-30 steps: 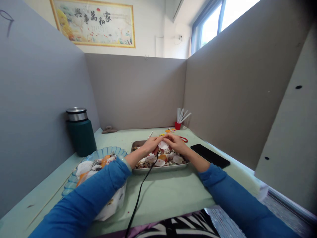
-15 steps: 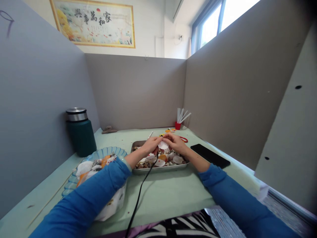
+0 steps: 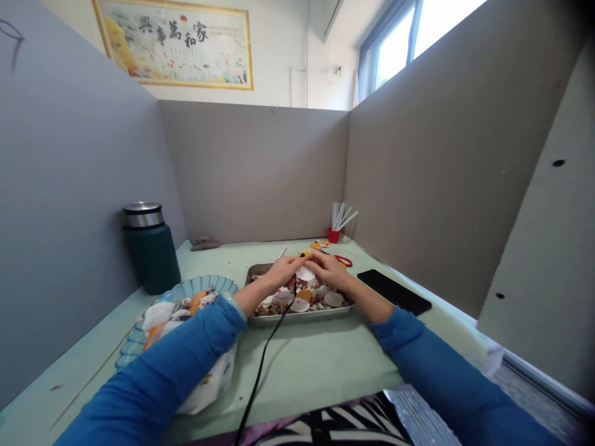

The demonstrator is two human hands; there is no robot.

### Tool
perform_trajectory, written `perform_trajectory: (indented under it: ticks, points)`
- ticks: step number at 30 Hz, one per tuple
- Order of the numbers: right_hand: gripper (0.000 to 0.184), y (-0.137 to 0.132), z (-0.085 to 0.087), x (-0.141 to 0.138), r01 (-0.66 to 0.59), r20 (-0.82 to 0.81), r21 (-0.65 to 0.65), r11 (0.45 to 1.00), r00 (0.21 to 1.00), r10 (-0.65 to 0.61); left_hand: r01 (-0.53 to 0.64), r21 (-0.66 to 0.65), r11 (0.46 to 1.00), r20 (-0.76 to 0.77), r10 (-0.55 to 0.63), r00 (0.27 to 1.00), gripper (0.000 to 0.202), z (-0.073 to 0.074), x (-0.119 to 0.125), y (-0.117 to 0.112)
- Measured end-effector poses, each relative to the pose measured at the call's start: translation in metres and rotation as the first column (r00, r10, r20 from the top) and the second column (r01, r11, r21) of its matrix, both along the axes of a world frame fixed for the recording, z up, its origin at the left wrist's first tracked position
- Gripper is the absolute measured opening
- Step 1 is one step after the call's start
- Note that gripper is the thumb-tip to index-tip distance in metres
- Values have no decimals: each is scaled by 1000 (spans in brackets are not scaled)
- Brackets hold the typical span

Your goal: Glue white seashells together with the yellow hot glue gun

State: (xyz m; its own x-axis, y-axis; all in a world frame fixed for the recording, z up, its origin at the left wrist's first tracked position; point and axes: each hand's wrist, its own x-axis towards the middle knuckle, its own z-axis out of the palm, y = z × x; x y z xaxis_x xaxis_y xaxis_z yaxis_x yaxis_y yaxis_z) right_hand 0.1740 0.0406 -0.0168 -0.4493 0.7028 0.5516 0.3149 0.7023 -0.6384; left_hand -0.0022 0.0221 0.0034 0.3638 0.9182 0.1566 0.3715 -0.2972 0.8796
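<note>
Grey partitions (image 3: 255,173) wall in three sides of the pale green surface (image 3: 325,353), with a framed picture (image 3: 176,46) and a window (image 3: 395,62) above. Between the tray (image 3: 302,317) of shells and the person's lap runs a strip of surface crossed by a black cord (image 3: 263,359); its upper end disappears under the hands. Left hand (image 3: 286,270) and right hand (image 3: 329,267) meet over the tray, fingers drawn in narrowly around a white shell (image 3: 305,273). Room is tighter leftward, where a blue plate (image 3: 198,285) sits beside the tray, partly behind the left sleeve. Rightward, a black slab (image 3: 394,291) lies near the surface's edge. Bottle (image 3: 152,257) and red cup (image 3: 333,235) stand farther back.
</note>
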Motion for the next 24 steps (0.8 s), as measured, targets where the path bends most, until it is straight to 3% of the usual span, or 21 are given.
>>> perform_trajectory:
  ticks: [8, 18, 24]
  points:
    - [31, 1, -1, 0, 12, 19, 4, 1000, 1000, -12, 70, 1, 998, 25, -70, 997, 47, -4, -2, 6]
    - [29, 3, -3, 1, -4, 7, -7, 1000, 1000, 4, 56, -18, 998, 35, -56, 998, 48, -5, -2, 5]
    - [30, 0, 1, 1, 23, 84, 46, 999, 996, -26, 46, 1, 999, 39, -46, 998, 46, -5, -1, 6]
